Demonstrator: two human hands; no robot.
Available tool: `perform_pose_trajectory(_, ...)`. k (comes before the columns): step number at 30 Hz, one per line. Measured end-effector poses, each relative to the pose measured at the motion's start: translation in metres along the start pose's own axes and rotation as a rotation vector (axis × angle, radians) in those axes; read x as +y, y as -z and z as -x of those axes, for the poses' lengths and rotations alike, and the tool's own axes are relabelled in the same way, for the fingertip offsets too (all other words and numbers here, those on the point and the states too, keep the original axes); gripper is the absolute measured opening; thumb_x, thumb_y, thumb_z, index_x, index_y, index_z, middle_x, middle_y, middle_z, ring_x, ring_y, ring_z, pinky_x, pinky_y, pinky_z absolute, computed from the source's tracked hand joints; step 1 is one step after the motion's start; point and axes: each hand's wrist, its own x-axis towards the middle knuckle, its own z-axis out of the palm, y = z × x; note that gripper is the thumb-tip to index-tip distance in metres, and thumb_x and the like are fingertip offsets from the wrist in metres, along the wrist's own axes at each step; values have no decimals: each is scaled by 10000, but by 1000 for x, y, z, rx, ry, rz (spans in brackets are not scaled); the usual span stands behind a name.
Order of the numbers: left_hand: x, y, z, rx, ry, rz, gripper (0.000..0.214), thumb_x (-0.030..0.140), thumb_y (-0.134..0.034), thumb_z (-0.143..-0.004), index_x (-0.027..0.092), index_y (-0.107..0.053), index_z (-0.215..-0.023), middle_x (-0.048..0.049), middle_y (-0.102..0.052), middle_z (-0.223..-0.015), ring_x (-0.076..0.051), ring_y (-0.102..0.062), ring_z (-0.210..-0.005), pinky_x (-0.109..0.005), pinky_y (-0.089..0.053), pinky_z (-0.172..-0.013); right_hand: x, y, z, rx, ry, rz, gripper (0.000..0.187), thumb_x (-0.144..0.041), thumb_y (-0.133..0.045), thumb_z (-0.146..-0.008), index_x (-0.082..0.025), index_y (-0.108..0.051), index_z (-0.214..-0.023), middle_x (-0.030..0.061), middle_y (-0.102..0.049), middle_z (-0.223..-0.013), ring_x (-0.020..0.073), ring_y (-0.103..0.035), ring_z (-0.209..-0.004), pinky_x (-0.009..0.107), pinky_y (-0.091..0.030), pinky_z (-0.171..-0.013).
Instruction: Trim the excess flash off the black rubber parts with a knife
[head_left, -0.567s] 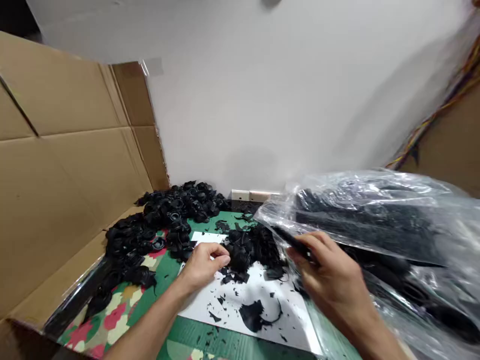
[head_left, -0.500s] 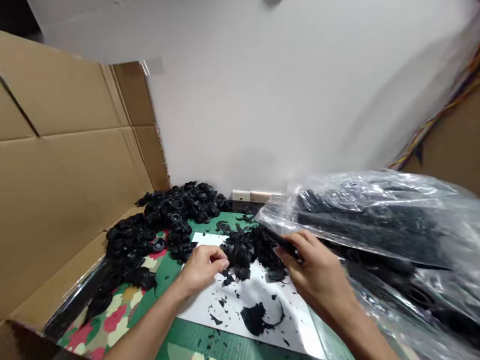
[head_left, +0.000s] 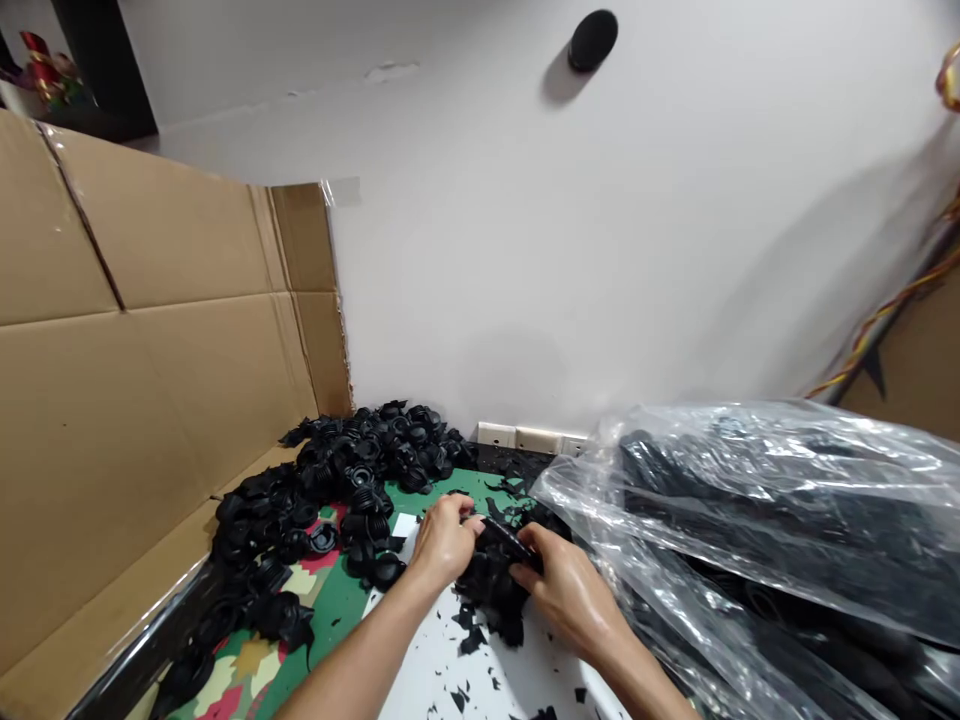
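Observation:
My right hand [head_left: 559,590] is closed round a slim black stick-like tool [head_left: 508,540], which points up and to the left. Close to the tool's far end, my left hand [head_left: 444,540] has thumb and fingers pinched together; what sits between them is hidden. Below both hands lies a heap of black ribbed pieces and torn scraps [head_left: 495,590] on a white board [head_left: 427,650]. Small black flakes are scattered over the board. To the left, a large pile of black ribbed rubber-like parts [head_left: 352,460] rests on the green mat [head_left: 330,600].
A tall cardboard panel [head_left: 180,380] walls off the left side. Clear plastic bags [head_left: 750,480] with dark contents bulge in from the right. White wall sockets [head_left: 517,437] line the foot of the wall [head_left: 525,250] behind.
My left hand has moved up and right towards the tool, and the hands are now closer together. The tool stays in my right hand. The camera view has tilted upward.

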Motion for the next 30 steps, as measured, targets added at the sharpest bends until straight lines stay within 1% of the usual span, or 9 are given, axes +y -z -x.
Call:
perform_pose_trajectory(3, 5, -13, 1, -115, -34, -193, 279, 291, -576, -862, 178, -575, -1117, -71, -609, -1135, -217, -616, -942, -414, -519, -779, 7, 2, 4, 21, 12, -47, 110, -127, -526, -712, -196, -609, -727, 54, -714, -731, 239, -653, -694, 286, -416, -591)
perform_pose_trajectory(6, 19, -18, 17, -128, -113, -285, 135, 134, -748, -633, 168, -657, -726, -24, -644, -726, -248, -621, -780, -391, -450, -736, 13, 6, 6, 71, 12, -110, 152, -225, -480, -765, -186, -627, -748, 82, -724, -761, 250, -666, -712, 307, -458, -613)
perform_pose_trajectory(8, 32, -17, 31, -118, -208, -278, 144, 79, -692, -615, 208, -633, -643, 6, -594, -625, -235, -591, -732, -360, -402, -717, 15, 10, 7, 143, 18, -238, 209, -297, -481, -761, -179, -653, -784, 90, -733, -786, 255, -673, -732, 320, -486, -643)
perform_pose_trajectory(11, 51, -10, 46, -127, -347, -201, 138, 99, -642, -630, 234, -620, -648, 18, -593, -687, -195, -544, -708, -316, -371, -699, 12, 17, 10, 251, 22, -504, 256, -384, -531, -720, -179, -674, -781, 71, -726, -741, 255, -663, -698, 325, -501, -632)
perform_pose_trajectory(14, 61, -1, 48, -127, -390, -86, 172, 65, -650, -574, 230, -604, -584, 12, -616, -754, -191, -534, -781, -287, -375, -719, 7, 25, 15, 255, 13, -634, 291, -442, -535, -747, -177, -653, -768, 43, -686, -680, 231, -632, -646, 303, -482, -574)
perform_pose_trajectory(16, 61, 4, 44, -82, -350, -5, 194, 50, -680, -505, 218, -583, -513, 11, -602, -713, -201, -513, -821, -286, -373, -750, 2, 29, 19, 254, 26, -676, 314, -463, -524, -776, -174, -648, -773, 33, -660, -664, 215, -608, -627, 289, -465, -553)
perform_pose_trajectory(21, 54, 14, 37, -74, -115, 199, 166, 243, -722, -528, 183, -571, -492, 49, -492, -470, -114, -418, -490, -243, -334, -501, -5, 36, 28, 367, 89, -673, 314, -482, -579, -761, -186, -683, -784, 19, -613, -699, 175, -542, -600, 272, -429, -551)
perform_pose_trajectory(25, 46, 17, 40, -112, 82, 336, 353, 432, -775, -473, 163, -549, -494, 32, -500, -411, -98, -438, -409, -222, -329, -414, -8, 37, 31, 273, 25, -865, 364, -537, -594, -748, -175, -629, -759, -39, -515, -513, 127, -455, -436, 236, -356, -414)
perform_pose_trajectory(30, 33, 16, 49, -111, 278, 488, 399, 401, -833, -439, 165, -536, -564, 15, -566, -499, -103, -516, -434, -244, -447, -440, -13, 35, 34, 326, -43, -1167, 392, -517, -740, -618, -166, -626, -751, -3, -620, -559, 181, -607, -506, 287, -500, -479)
